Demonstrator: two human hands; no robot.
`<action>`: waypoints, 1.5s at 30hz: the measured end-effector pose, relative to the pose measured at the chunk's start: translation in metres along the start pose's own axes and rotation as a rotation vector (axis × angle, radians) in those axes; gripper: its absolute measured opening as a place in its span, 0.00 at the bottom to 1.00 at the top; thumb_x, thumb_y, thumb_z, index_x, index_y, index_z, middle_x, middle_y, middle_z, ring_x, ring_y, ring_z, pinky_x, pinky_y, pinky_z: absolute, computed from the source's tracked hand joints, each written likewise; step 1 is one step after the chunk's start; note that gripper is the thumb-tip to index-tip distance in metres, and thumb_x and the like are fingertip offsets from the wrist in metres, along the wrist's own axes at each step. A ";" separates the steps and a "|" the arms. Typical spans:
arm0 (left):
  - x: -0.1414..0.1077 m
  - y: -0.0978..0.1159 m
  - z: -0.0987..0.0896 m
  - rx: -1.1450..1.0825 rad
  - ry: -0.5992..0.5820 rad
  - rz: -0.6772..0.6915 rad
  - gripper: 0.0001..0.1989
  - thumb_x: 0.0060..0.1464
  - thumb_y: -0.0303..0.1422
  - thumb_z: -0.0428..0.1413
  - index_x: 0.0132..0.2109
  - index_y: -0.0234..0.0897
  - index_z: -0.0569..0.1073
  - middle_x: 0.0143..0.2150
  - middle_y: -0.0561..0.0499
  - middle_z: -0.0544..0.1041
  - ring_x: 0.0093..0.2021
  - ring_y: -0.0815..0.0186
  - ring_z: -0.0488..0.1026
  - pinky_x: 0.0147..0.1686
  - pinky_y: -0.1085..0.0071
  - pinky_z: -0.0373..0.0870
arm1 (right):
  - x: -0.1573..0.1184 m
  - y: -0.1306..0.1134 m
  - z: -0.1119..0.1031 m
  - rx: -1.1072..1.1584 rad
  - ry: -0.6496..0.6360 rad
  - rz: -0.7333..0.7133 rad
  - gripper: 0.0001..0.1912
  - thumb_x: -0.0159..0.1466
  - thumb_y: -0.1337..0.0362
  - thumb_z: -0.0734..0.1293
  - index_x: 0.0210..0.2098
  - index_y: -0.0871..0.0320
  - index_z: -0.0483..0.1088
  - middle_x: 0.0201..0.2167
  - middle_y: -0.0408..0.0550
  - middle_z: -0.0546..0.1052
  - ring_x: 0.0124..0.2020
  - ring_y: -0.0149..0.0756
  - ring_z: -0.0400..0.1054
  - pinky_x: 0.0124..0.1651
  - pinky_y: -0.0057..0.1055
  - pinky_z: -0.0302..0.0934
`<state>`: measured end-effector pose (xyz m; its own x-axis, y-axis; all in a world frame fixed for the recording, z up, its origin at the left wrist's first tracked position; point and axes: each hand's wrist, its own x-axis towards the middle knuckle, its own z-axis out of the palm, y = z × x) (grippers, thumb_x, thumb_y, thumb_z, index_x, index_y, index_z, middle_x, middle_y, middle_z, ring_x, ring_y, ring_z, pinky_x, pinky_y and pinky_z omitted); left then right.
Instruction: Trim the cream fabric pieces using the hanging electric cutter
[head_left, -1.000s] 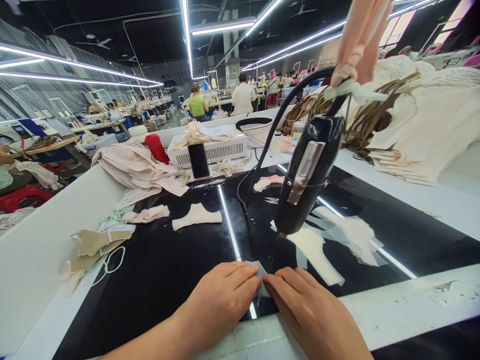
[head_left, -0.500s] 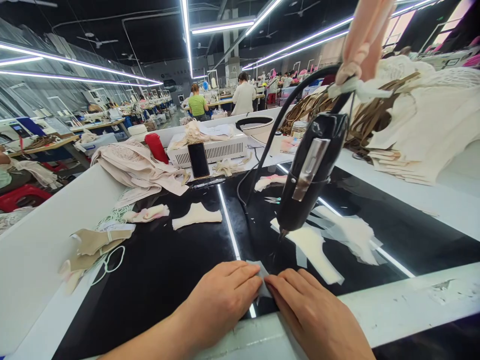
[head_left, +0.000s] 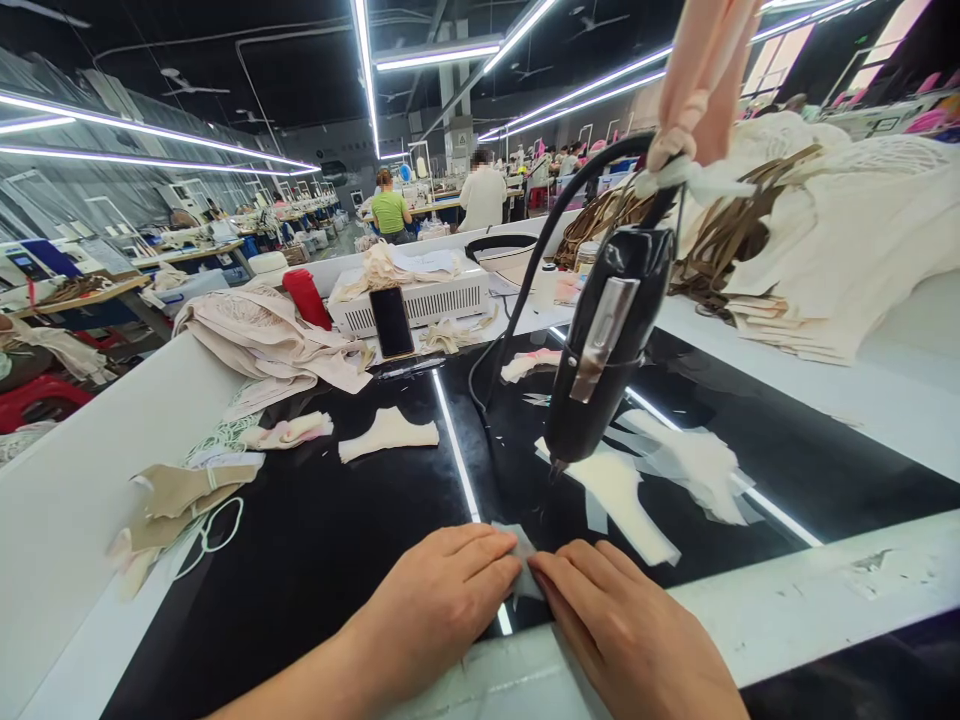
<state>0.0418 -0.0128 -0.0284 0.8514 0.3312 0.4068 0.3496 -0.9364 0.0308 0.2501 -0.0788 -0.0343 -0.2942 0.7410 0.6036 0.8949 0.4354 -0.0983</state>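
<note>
At the front edge of the black glossy tabletop [head_left: 300,560], my left hand [head_left: 450,600] and my right hand [head_left: 622,625] face each other. A small, thin, translucent white piece of sheet [head_left: 523,560] lies between them, and the closed fingertips of both hands grip its sides. My fingers cover part of it. Above and beyond my hands hangs a black tool [head_left: 607,335] with a metal plate and a narrow tip pointing down, apart from my fingers. A cream-coloured padded cutout [head_left: 619,500] lies beyond my right hand.
Another cream cutout [head_left: 386,432] lies at the back left. More cream pieces on translucent sheet [head_left: 701,470] are on the right. A phone [head_left: 391,322] leans against a white box [head_left: 442,300]. Fabric piles [head_left: 262,340] stand left, and stacked cream pieces [head_left: 817,260] right. Co-workers sit far behind.
The view has shifted slightly, so the table and the hanging tool appear a little further left. My hands keep their hold on the translucent piece.
</note>
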 end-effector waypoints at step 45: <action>0.006 0.010 0.006 0.038 0.124 -0.007 0.18 0.73 0.40 0.48 0.49 0.31 0.75 0.52 0.46 0.81 0.54 0.61 0.76 0.53 0.67 0.73 | 0.109 0.029 -0.035 1.095 0.398 0.399 0.32 0.61 0.53 0.77 0.61 0.47 0.66 0.38 0.43 0.76 0.32 0.36 0.73 0.38 0.39 0.73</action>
<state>0.0526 -0.0197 -0.0310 0.7948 0.3186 0.5166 0.3720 -0.9282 0.0001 0.2563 -0.0037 0.0564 0.2297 0.7962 0.5598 0.0888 0.5556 -0.8267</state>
